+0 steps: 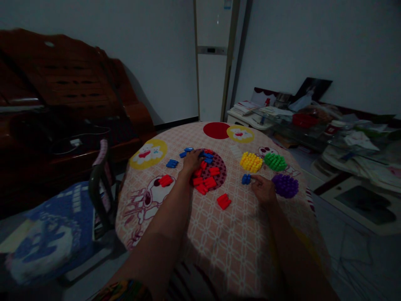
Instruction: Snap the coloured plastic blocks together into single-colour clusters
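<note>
My left hand (192,159) reaches over the far side of a loose group of plastic blocks, its fingers bent down. Its fingertips are at some blue blocks (207,158); the dim light hides whether they grip one. Red blocks (209,182) lie scattered just in front of that hand. On the right, my right hand (263,189) has its thumb and forefinger closed on a small blue block (246,179), low over the tablecloth. A single red block (224,201) lies between my arms. Another red block (166,180) and a blue block (172,163) are left of my left forearm.
Yellow (251,162), green (275,161) and purple block clusters (285,185) stand near my right hand, with white blocks (235,151) behind. The round table has a patterned cloth (216,234). A chair (100,188) is at left, a cluttered cabinet (341,154) at right.
</note>
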Available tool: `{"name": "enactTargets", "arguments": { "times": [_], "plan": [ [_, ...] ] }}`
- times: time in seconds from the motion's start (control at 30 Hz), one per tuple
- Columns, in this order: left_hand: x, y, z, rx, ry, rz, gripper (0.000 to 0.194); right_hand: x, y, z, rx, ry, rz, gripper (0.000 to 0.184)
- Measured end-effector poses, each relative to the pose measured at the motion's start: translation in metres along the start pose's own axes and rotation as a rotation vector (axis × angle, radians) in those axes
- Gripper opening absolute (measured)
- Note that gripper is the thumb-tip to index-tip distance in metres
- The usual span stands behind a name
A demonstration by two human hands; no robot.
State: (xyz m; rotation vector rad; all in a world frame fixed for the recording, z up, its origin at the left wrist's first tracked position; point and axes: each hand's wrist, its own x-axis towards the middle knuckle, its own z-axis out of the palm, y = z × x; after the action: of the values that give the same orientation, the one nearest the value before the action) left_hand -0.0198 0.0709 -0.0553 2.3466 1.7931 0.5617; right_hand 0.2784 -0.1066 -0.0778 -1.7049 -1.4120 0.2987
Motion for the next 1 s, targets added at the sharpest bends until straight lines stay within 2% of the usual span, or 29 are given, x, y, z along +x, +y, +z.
{"name": "enactTargets", "arguments": {
  "times": [0.23,0.37,0.47,0.53,0.6,0.73,0.8,0.9,1.0],
  "plan": [
    [-0.004,0.004,-0.002,-0.150,0.059,-0.006,0.030,-0.001,0.002,0.003,0.013,0.008,0.009,0.046],
    [-0.011,0.009,-0.008,-0.134,0.137,-0.056,0.037,-0.001,0.001,0.003,0.019,0.014,-0.017,0.045],
    [-0.014,0.021,-0.022,-0.152,0.221,-0.062,0.039,-0.001,0.000,0.003,0.023,0.011,-0.004,0.045],
    [-0.015,0.037,-0.030,-0.224,0.238,-0.036,0.036,-0.001,-0.001,0.002,0.031,0.001,0.008,0.045],
    [-0.017,0.058,-0.034,-0.337,0.173,0.031,0.036,-0.001,-0.002,0.002,0.041,-0.010,0.012,0.044],
    [-0.033,0.106,-0.022,-0.538,-0.180,0.249,0.043,-0.001,0.000,0.002,0.060,-0.027,0.009,0.043],
    [-0.044,0.122,-0.011,-0.568,-0.317,0.333,0.044,-0.001,0.002,0.002,0.053,-0.027,0.001,0.043],
    [-0.054,0.129,-0.002,-0.561,-0.440,0.422,0.042,0.001,0.001,0.002,0.013,-0.014,-0.006,0.042],
    [-0.057,0.125,-0.003,-0.493,-0.474,0.457,0.046,0.002,-0.003,0.001,-0.035,-0.033,0.015,0.042]
  ]
}}
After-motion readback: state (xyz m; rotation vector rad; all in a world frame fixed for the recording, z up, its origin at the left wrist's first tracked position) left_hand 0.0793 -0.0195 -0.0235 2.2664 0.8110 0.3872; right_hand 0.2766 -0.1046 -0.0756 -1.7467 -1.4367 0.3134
